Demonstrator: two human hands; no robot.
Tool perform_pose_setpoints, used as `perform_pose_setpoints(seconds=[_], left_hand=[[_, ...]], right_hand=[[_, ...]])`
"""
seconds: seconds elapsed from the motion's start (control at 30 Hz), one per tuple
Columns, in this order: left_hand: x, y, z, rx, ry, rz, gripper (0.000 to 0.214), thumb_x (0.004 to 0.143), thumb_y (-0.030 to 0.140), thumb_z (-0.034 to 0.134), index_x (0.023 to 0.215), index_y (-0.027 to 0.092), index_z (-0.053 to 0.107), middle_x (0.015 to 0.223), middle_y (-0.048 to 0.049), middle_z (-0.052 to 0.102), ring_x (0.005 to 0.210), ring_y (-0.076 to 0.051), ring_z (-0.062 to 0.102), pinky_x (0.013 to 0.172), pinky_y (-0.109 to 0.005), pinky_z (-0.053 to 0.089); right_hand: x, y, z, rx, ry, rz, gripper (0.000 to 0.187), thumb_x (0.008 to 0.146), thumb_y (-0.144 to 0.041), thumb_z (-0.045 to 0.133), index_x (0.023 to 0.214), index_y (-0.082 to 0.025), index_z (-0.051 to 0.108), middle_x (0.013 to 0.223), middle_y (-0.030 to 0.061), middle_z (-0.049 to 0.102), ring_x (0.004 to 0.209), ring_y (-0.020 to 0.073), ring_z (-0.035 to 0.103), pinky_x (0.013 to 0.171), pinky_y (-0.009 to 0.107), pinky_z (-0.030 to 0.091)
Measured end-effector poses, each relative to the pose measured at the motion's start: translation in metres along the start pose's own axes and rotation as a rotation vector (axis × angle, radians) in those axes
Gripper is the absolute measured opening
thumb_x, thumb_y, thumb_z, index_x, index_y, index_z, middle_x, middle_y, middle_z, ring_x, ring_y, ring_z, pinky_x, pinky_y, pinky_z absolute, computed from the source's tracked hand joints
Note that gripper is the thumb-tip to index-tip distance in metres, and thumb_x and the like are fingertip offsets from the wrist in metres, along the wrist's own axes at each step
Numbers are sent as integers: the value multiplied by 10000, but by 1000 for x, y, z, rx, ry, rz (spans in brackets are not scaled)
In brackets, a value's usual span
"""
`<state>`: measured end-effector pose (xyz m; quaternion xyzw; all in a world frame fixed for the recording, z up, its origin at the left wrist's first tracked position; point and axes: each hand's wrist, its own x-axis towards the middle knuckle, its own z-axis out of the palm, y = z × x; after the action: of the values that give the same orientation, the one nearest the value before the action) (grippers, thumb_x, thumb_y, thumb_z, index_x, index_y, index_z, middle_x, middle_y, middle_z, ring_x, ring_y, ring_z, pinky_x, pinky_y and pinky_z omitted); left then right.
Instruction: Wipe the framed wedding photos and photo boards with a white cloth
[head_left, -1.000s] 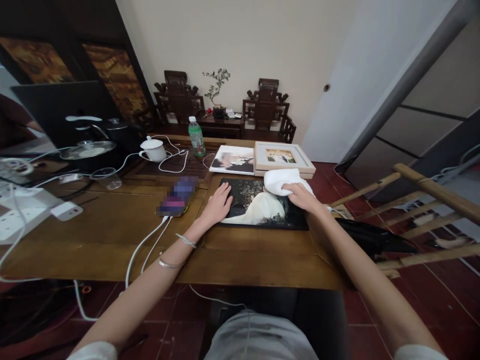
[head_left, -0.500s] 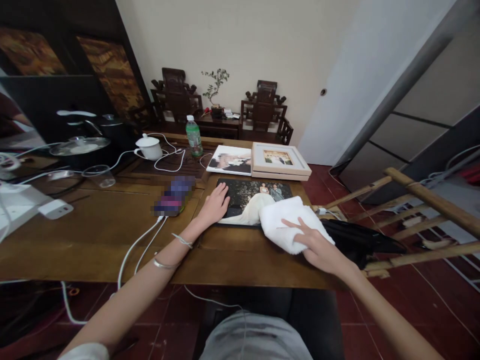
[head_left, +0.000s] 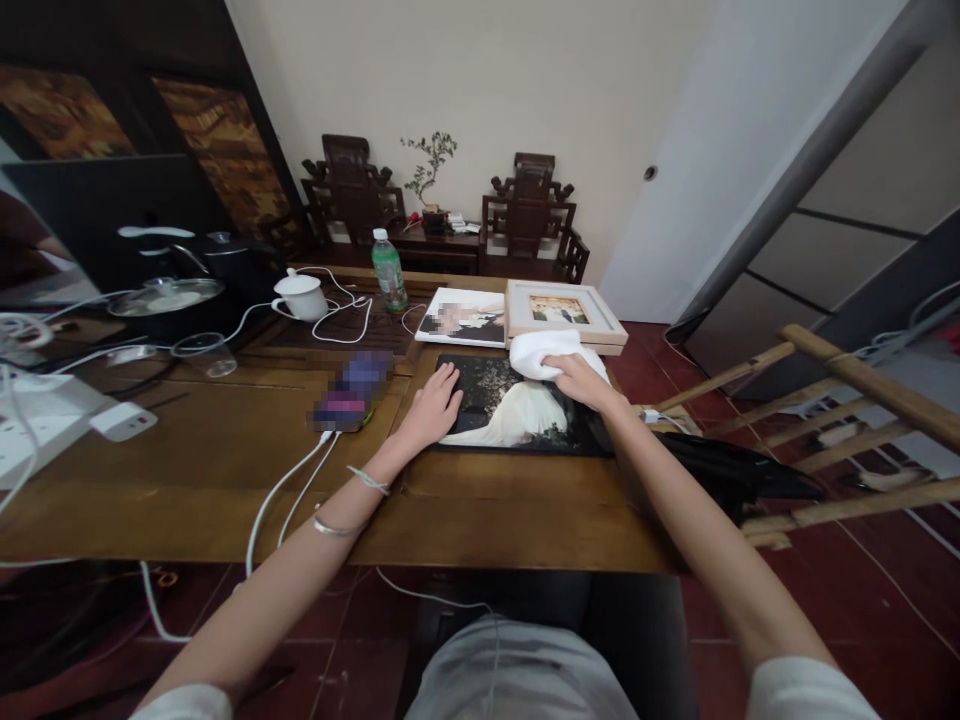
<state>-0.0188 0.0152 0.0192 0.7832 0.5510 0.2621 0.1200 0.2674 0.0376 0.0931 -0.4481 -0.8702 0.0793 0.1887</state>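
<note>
A dark wedding photo panel [head_left: 517, 415] lies flat on the wooden table [head_left: 480, 510] in front of me. My left hand [head_left: 433, 405] rests on its left edge, palm down with the fingers stretched out. A white cloth [head_left: 551, 350] is bunched under my right hand [head_left: 581, 380], whose fingers press into it at the panel's upper right part. The cloth covers the panel's far right corner and comes close to the framed photo [head_left: 566, 310]. Beside that frame lies a lighter photo panel [head_left: 461, 318].
Left of the panel lie a phone [head_left: 352, 388] and charging cables [head_left: 285, 485]. Farther back stand a green-labelled bottle [head_left: 388, 272], a white lidded cup [head_left: 300, 296], a plastic cup [head_left: 206, 355] and a glass-lidded pan [head_left: 166, 298]. A wooden chair [head_left: 862, 390] is at the right.
My right hand has moved the white cloth from the panel's near right corner away from me to its far right edge. The left hand stays on the panel.
</note>
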Motion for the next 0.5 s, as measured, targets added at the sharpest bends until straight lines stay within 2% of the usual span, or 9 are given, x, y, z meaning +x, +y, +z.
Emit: perform_pose_setpoints(seconds=[0.13, 0.23, 0.3, 0.4, 0.5], left_hand=[[-1, 4, -2, 2, -7, -9, 471, 966, 302, 345, 1399, 133, 419, 1531, -150, 331, 1443, -248, 246, 1126, -519, 287], [-1, 7, -2, 0, -3, -13, 465, 965, 285, 348, 1398, 131, 420, 1530, -155, 331, 1442, -253, 249, 1118, -529, 297], [-1, 9, -3, 5, -5, -24, 464, 967, 282, 345, 1399, 131, 419, 1532, -157, 326, 1441, -262, 250, 1106, -545, 308], [-1, 12, -4, 20, -7, -24, 464, 966, 273, 342, 1398, 122, 420, 1532, -159, 326, 1439, -265, 252, 1100, -542, 319], [-2, 14, -5, 36, -13, -29, 463, 965, 265, 343, 1397, 118, 422, 1530, -159, 329, 1435, -266, 264, 1096, -533, 333]], right_hand=[[-24, -9, 8, -62, -30, -11, 500, 614, -13, 359, 980, -161, 666, 1098, 112, 707, 1062, 274, 618, 991, 409, 399], [-62, -27, 10, -81, -69, -31, 529, 609, 10, 355, 1020, -172, 634, 1297, 123, 611, 1319, 273, 453, 1113, 535, 266], [-90, -43, 9, -70, -108, -36, 530, 598, 25, 357, 1005, -187, 622, 1378, 121, 546, 1390, 248, 356, 1145, 559, 216], [-128, -67, 5, -56, -146, -33, 492, 582, 43, 356, 926, -190, 619, 1481, 137, 419, 1418, 245, 291, 1156, 568, 193], [-148, -82, 0, -31, -202, -70, 494, 553, 59, 343, 885, -190, 611, 1508, 113, 378, 1438, 242, 226, 1159, 584, 164]])
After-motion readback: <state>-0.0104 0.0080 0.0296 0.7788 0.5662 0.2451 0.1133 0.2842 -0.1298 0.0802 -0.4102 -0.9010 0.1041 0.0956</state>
